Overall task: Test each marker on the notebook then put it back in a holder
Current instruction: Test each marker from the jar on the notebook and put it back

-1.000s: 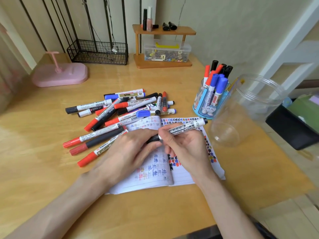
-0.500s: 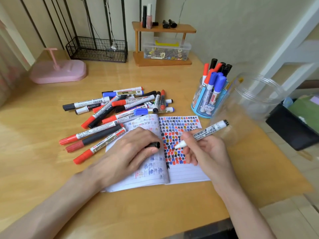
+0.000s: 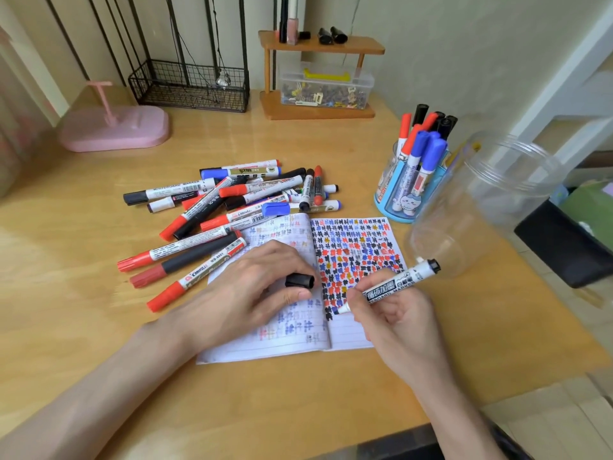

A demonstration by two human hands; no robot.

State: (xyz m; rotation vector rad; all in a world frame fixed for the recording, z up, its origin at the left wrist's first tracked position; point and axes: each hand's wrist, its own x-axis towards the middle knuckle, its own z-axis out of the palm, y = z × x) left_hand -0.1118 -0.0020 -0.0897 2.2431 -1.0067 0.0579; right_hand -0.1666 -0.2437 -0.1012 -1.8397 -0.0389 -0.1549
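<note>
While the right hand (image 3: 394, 313) pinches the marker (image 3: 391, 285), its tip touches the notebook (image 3: 351, 336). The left hand (image 3: 255, 287) grips the black cap (image 3: 299, 280).

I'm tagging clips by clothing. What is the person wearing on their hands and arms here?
Nothing that shows. The left hand and right hand are bare, with no gloves or rings visible. The left forearm and right forearm are bare up to the frame edge, with no sleeve, watch or bracelet in view.
</note>
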